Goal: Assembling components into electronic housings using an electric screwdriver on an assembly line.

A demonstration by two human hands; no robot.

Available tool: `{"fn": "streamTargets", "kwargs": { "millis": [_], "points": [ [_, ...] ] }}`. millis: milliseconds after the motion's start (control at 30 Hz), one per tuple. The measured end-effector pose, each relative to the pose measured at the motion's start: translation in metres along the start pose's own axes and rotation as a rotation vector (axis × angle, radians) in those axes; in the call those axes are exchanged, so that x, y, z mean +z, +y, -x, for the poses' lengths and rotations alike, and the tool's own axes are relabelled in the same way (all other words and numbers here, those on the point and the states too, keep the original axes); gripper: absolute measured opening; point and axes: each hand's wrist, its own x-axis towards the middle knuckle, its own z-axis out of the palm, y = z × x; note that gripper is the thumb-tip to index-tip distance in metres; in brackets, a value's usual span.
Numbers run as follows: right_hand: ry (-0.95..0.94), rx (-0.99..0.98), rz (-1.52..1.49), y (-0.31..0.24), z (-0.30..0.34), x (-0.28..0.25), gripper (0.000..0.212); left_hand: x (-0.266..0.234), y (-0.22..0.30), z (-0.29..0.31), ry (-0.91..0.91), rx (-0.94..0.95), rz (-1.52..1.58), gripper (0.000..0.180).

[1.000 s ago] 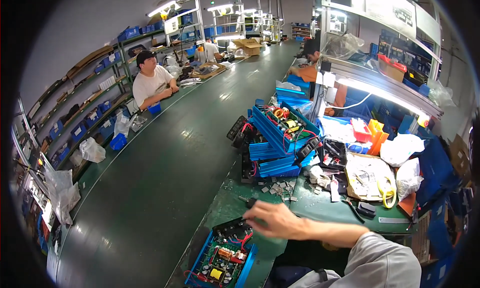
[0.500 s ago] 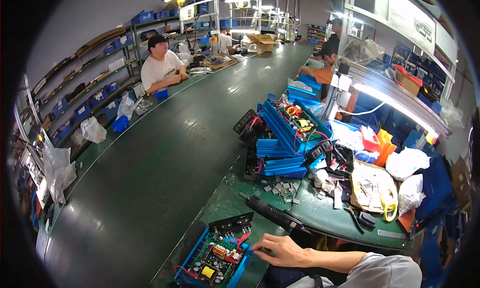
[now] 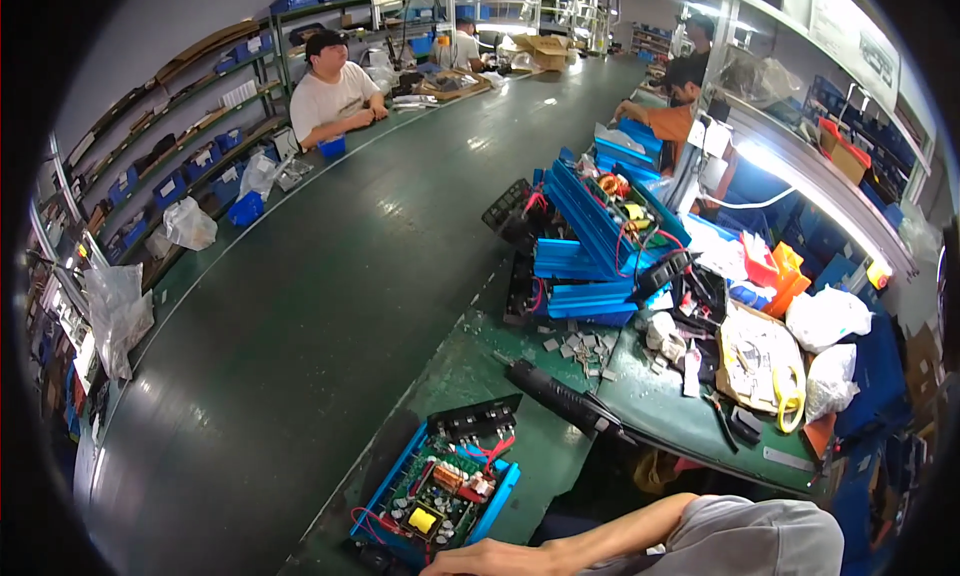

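On the green bench at the lower middle lies an open blue metal housing (image 3: 497, 503) with a green circuit board (image 3: 457, 484) in it. A yellow-topped transformer (image 3: 422, 520) shows on the board. Red wires run to a black end panel (image 3: 474, 416) at the housing's far end. My right hand (image 3: 485, 557) is at the housing's near end, by the lower edge of the picture. Its fingers are mostly cut off, so I cannot tell what they grip. A black electric screwdriver (image 3: 555, 397) lies beyond the housing to the right. My left hand is out of view.
Several blue housings (image 3: 590, 231) are stacked beyond the screwdriver, with small grey metal pieces (image 3: 582, 350) before them. A shallow tray (image 3: 748, 361), pliers (image 3: 722, 422) and plastic bags (image 3: 830, 318) lie at right. Across the long green worktop (image 3: 300, 346) sits a person (image 3: 335, 101).
My right hand has moved from the housing's right side down and left to its near end. The view has shifted slightly, so the bench things appear further right.
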Motion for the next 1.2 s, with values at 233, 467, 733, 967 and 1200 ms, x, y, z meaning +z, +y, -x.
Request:
{"fn": "streamTargets", "kwargs": {
  "millis": [233,467,733,967,1200],
  "points": [
    [-0.012,-0.041,0.119,0.026,0.032,-0.018,0.027,0.011,-0.028,0.007,-0.102,-0.024,0.153,0.045],
    [0.186,0.151,0.138,0.051,0.069,-0.035,0.01,0.008,-0.025,0.005,-0.271,-0.263,0.385,0.052],
    [0.126,0.214,0.059,0.038,0.064,-0.036,0.019,0.017,-0.012,0.003,-0.338,-0.467,0.537,0.021],
    [0.141,0.176,0.087,0.033,0.064,-0.04,0.02,0.025,0.001,0.006,-0.344,-0.385,0.421,0.018],
    [0.652,-0.078,0.856,0.049,0.074,-0.1,0.023,0.023,-0.005,0.007,-0.197,-0.243,0.258,0.016]
  ]
}}
